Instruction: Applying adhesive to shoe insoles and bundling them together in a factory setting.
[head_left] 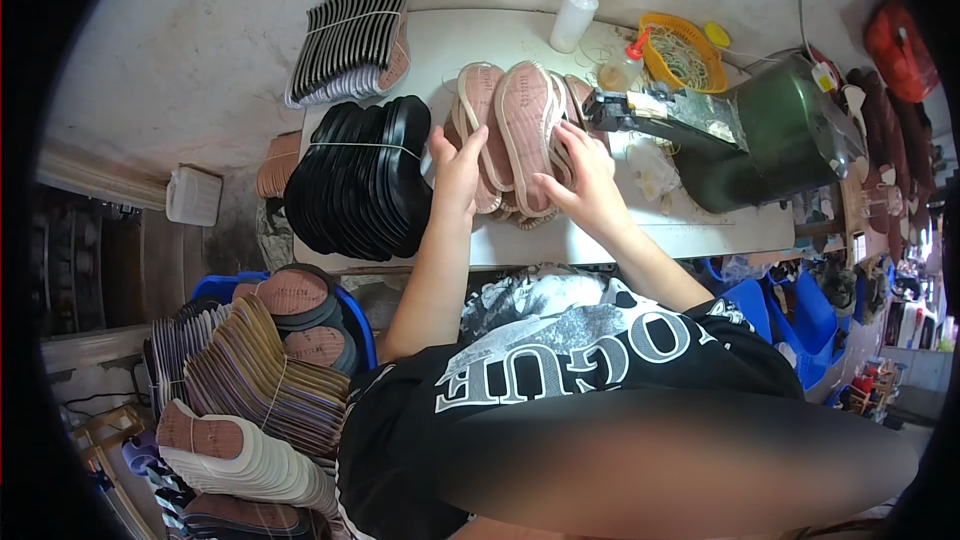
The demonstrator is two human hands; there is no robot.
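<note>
Left grip (458, 168) lay flat and open against the stack's side, steadying it, while the right grip (583, 175) pinched the edge of the pinkish-brown shoe soles (523, 125), fanned upright at twelve o'clock on the white worktop (700, 230); a tied black sole bundle (360, 180) sat at nine o'clock

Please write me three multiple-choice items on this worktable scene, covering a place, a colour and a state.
1. Where is the tied bundle of black soles?
A. left of the pink soles
B. inside the yellow basket
C. on the green machine

2. What colour is the cap of the white bottle?
A. red
B. blue
C. black

3. How is the left hand?
A. clenched in a fist
B. open, fingers on the pink soles
C. holding a bottle

Answers:
1 A, the bundle lies beside the left hand.
2 B, the cap is blue.
3 B, fingers are spread.
</note>
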